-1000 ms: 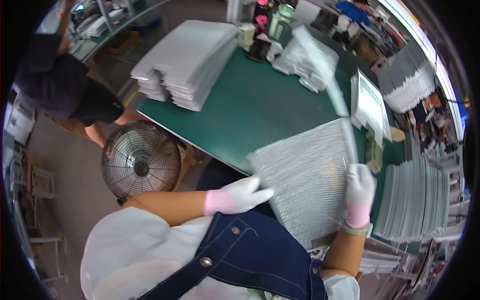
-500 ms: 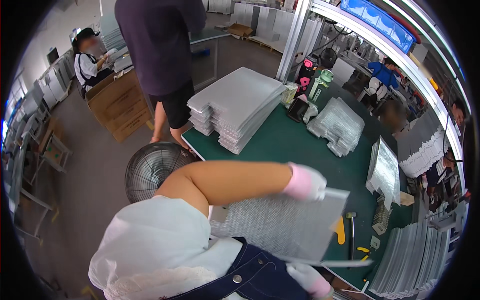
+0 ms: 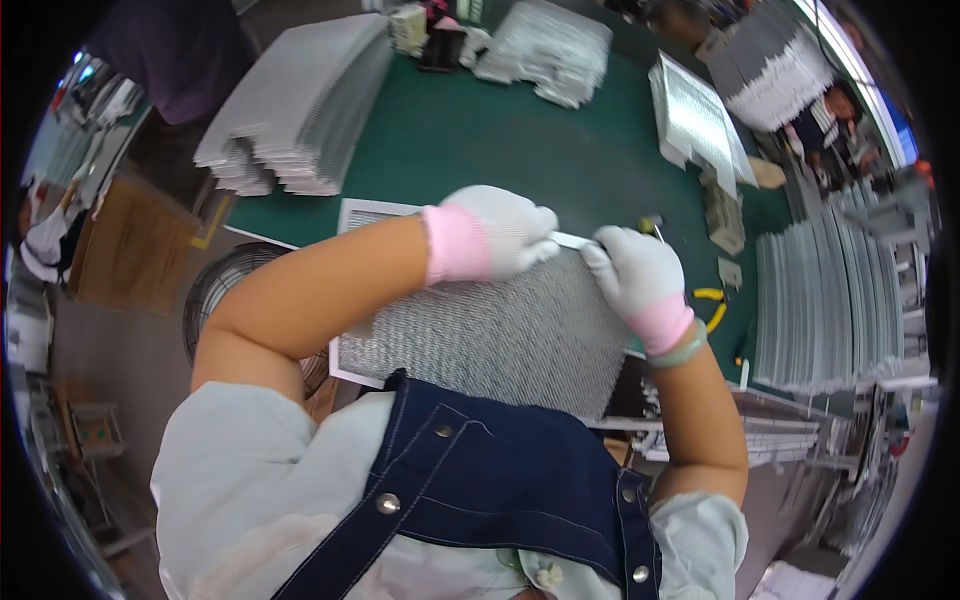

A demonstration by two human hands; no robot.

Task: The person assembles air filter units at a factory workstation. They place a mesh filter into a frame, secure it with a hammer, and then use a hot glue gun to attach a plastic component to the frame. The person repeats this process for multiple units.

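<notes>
In front of me lies a silver mesh-like panel (image 3: pixel 490 340) with white framing along its left side, on the near part of the green table (image 3: pixel 440 130). A white strip (image 3: pixel 572 241) runs along the panel's far edge. My left hand (image 3: pixel 505 232), in a white glove with a pink cuff, is closed on that strip near the middle. Just right of it, my right hand (image 3: pixel 640 275), gloved alike, pinches the same strip with thumb and fingers. The strip's part under the hands is hidden, so how firmly it sits on the edge cannot be told.
A stack of grey panels (image 3: pixel 310 90) stands at the back left, with a clear-wrapped bundle (image 3: pixel 555 50) to its right. Yellow-handled pliers (image 3: pixel 712 305), a hammer (image 3: pixel 652 225) and upright grey sheets (image 3: pixel 830 300) are on the right. A fan (image 3: pixel 215 300) and cardboard box (image 3: pixel 130 240) stand left.
My right hand has come up from the near right to the far edge, beside the left hand. The panel has turned and shifted left in view, and my head has moved.
</notes>
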